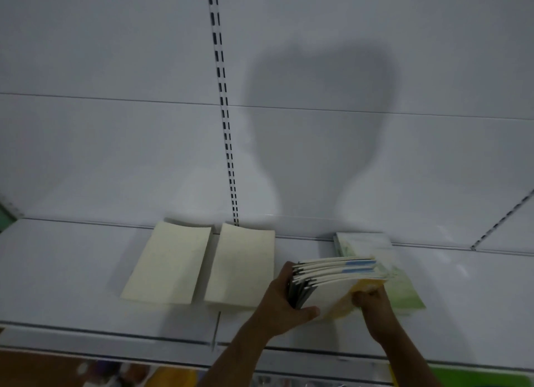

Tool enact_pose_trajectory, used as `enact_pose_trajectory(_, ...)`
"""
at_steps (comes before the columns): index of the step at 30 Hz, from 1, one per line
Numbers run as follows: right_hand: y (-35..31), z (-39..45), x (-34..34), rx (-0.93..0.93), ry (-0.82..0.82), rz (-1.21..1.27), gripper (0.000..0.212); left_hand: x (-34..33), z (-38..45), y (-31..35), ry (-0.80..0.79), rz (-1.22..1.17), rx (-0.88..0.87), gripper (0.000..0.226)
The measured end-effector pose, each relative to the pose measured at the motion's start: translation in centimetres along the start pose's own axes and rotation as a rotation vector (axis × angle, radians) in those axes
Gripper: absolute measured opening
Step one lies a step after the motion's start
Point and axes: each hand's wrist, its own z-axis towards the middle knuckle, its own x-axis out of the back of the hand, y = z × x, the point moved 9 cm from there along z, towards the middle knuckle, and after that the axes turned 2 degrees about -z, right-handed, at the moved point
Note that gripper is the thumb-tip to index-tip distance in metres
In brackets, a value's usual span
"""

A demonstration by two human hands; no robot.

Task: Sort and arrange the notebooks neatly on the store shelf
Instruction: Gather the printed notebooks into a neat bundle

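Far left on the white shelf (57, 271), a cream notebook pile (167, 264) lies flat, a second cream pile (241, 266) just beside it. Left hand (284, 303) grips the spines of a fanned bundle of notebooks (332, 279), thumb underneath. Right hand (371, 300) pinches the bundle's near right corner, above a green-covered pile (404, 288) lying on the shelf

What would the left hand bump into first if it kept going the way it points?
Probably the white back panel; the left hand holds the notebook bundle, though depth is unclear.
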Motion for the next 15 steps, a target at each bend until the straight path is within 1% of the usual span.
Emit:
enact_pose_trajectory(1, 0.0, -0.7, -0.4, -0.008, 0.007, 0.009, 0.031, -0.1, -0.2, -0.3, 0.0, -0.005, 0.018, 0.072)
enact_pose_trajectory(2, -0.1, -1.1, -0.8, -0.009, 0.012, 0.012, 0.031, -0.2, -0.3, -0.7, 0.002, -0.009, 0.028, 0.071)
enact_pose_trajectory(5, -0.5, -1.4, -1.7, 0.012, 0.014, 0.027, 0.04, -0.8, -0.5, -0.8, 0.016, -0.045, 0.055, 0.072)
enact_pose_trajectory(7, 0.0, -1.1, -1.3, 0.018, 0.037, 0.031, 0.038, -1.0, -0.3, -0.6, 0.024, -0.108, 0.063, 0.074)
enact_pose_trajectory(10, 0.6, -1.3, -0.8, 0.0, 0.061, 0.04, 0.026, -1.0, 0.4, -0.4, -0.008, -0.116, 0.046, 0.077)
enact_pose_trajectory(14, -0.6, -2.1, -1.7, 0.056, 0.054, 0.048, 0.029, -0.5, 0.7, 0.2, -0.041, -0.098, 0.005, 0.082)
enact_pose_trajectory(15, -0.6, -2.3, -1.6, 0.076, 0.057, 0.069, 0.034, -0.2, 0.5, 0.3, -0.039, -0.087, -0.019, 0.086)
